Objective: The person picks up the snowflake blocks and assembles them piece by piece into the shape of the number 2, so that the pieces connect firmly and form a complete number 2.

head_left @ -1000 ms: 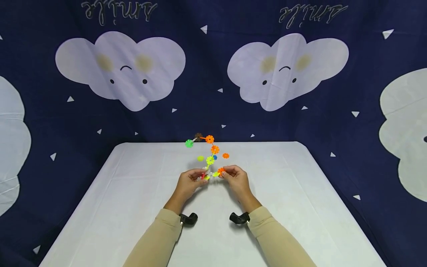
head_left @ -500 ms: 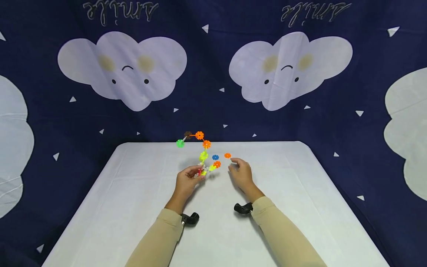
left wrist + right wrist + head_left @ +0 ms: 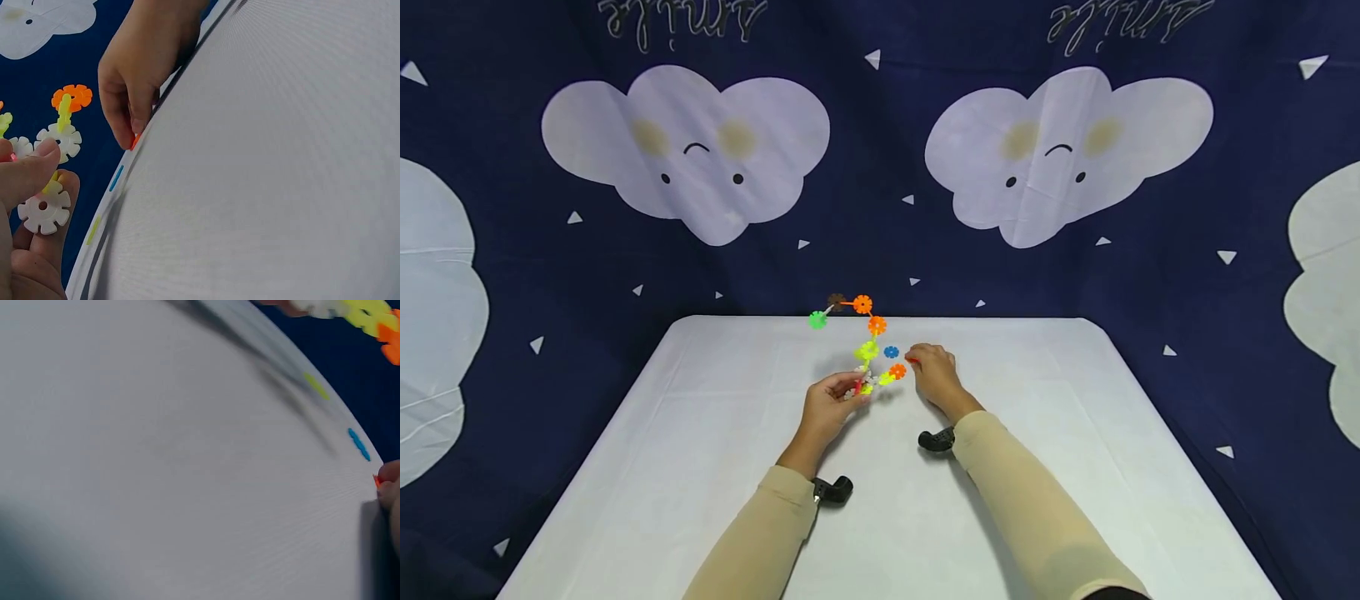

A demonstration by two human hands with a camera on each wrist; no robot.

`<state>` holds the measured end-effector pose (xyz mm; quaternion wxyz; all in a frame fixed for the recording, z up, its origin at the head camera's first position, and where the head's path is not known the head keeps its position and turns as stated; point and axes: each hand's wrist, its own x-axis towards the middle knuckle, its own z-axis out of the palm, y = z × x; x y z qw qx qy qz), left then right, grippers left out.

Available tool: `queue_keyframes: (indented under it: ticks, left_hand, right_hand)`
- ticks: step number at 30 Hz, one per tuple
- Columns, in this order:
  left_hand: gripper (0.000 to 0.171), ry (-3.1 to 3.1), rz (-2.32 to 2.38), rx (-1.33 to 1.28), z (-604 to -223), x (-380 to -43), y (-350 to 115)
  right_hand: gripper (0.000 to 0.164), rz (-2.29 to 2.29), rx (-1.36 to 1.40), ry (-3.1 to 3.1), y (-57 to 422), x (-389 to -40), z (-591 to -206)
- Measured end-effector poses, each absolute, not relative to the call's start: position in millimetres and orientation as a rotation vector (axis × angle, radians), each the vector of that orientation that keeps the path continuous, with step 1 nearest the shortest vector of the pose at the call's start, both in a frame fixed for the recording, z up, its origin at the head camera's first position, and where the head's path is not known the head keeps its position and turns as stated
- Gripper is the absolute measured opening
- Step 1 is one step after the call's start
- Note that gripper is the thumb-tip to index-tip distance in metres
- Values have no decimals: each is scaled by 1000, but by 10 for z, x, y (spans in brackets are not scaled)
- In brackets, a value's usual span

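Observation:
My left hand [image 3: 829,404] pinches a chain of slotted snowflake building discs [image 3: 877,325] by its lower part, raised over the table. From the fingers, one branch climbs through yellow and orange discs to a brown disc [image 3: 837,302] and a green disc [image 3: 817,320]. A shorter branch of white and yellow ends in an orange disc [image 3: 72,98]. A white disc [image 3: 44,209] shows against the left fingers; the fingers partly hide the red piece. At the table surface, my right hand [image 3: 934,371] pinches a loose orange disc [image 3: 135,141], mostly covered by its fingertips.
A loose blue disc [image 3: 891,352] lies flat on the white table [image 3: 737,467], just left of the right fingers. Beyond it a loose yellow disc [image 3: 317,386] lies on the table. A dark blue cloth with clouds [image 3: 880,167] hangs behind the table's far edge.
My right hand has let go of the chain's orange end disc, moved up and right, and taken the loose orange disc. The left hand keeps the chain, which shifted left, then slightly back right.

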<state>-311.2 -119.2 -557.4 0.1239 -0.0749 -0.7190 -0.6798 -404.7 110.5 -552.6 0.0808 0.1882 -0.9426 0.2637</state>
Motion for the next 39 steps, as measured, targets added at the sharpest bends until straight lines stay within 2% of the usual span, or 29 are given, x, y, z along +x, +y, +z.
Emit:
queue_keyframes:
  ticks: [4, 7, 12, 17, 22, 39]
  left_hand:
    - [40, -2091, -2003, -217, -5589, -3118, -1187]
    - [40, -2078, -2022, -222, -5593, -3119, -1185]
    - [41, -2076, -2009, -232, -5578, -3117, -1174]
    - [41, -2071, -2003, -232, -5559, -3109, -1158]
    - [41, -2069, -2020, -232, -5552, -3100, -1148]
    - [38, -2105, -2027, -329, -5594, -3109, -1162]
  right_hand:
    - [11, 993, 534, -2691, 1119, -3947, -5579]
    - [9, 1161, 451, -2598, 1161, -3849, -5612]
    - [10, 1374, 412, -2435, 1255, -3676, -5625]
    - [23, 1746, 436, -2249, 1334, -3556, -5586]
    - [26, 2021, 486, -2073, 1378, -3470, -5521]
    - [21, 2095, 550, -2067, 1390, -3385, -5494]
